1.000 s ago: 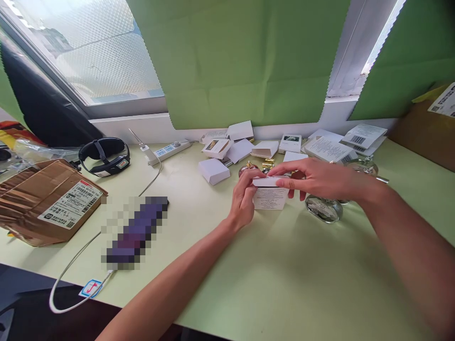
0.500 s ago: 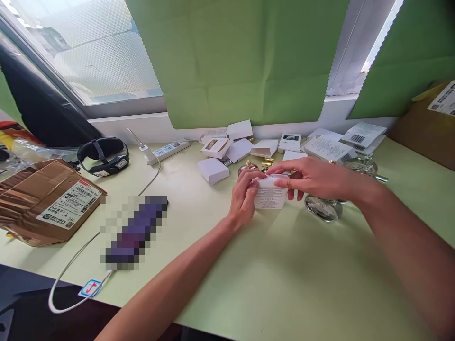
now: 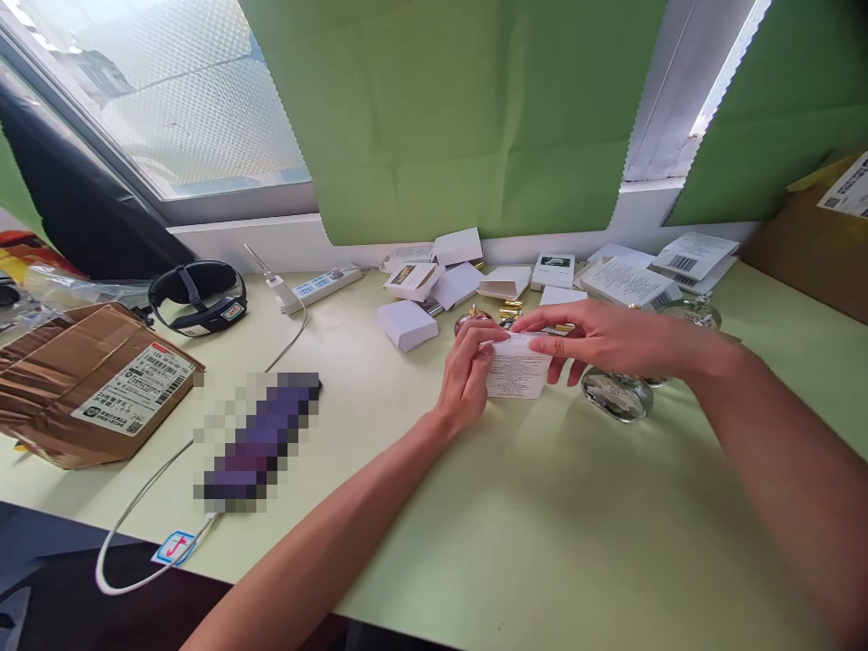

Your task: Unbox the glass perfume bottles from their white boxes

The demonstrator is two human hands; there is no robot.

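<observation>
A small white printed box (image 3: pixel 515 372) stands upright on the pale green table (image 3: pixel 434 524). My left hand (image 3: pixel 467 375) is closed around its left side, fingertips over the top edge. Across the top and right side lies my right hand (image 3: pixel 589 339), thumb and fingers closed on the box. A glass perfume bottle (image 3: pixel 617 396) lies just right of the box, partly below my right hand. Behind my hands show a pinkish bottle with a gold neck (image 3: pixel 473 318) and several gold caps (image 3: pixel 512 312). Another glass bottle (image 3: pixel 695 312) is partly hidden behind my right wrist.
Several white cartons (image 3: pixel 407 325) and flattened boxes (image 3: pixel 624 280) lie along the back below a green blind (image 3: pixel 461 117). To the left are a pixelated phone (image 3: pixel 261 438) on a cable, a power strip (image 3: pixel 318 287), a black headset (image 3: pixel 196 298) and a brown cardboard box (image 3: pixel 101 389).
My right hand has shifted very slightly over the top of the box. My left hand and the box stay almost where they were.
</observation>
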